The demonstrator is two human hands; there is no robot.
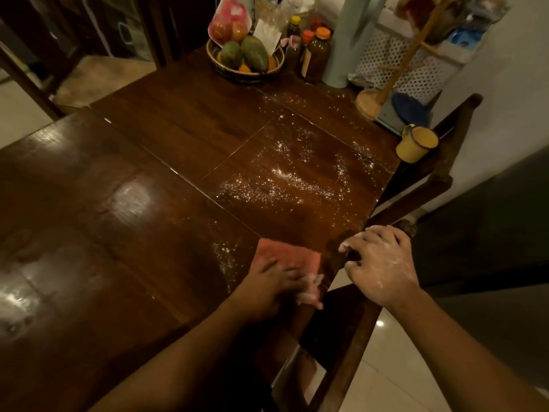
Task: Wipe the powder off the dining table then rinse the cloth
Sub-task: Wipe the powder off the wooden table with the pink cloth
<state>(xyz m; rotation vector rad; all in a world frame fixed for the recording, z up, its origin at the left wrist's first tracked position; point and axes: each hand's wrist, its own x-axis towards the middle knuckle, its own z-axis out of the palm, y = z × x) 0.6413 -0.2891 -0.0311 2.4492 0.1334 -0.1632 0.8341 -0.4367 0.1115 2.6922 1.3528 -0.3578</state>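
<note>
Fingers (309,294) of left hand (276,285) seemingly press cloth (286,254) at table (148,203) edge; powder (282,179) beyond.

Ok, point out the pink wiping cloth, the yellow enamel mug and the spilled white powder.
pink wiping cloth (292,254): head view, its bare far half.
yellow enamel mug (409,151): head view, its side wall.
spilled white powder (282,185): head view, the densest patch.

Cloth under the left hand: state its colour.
Plain salmon pink, no pattern; the cloth shows best in the head view, the only view.
</note>
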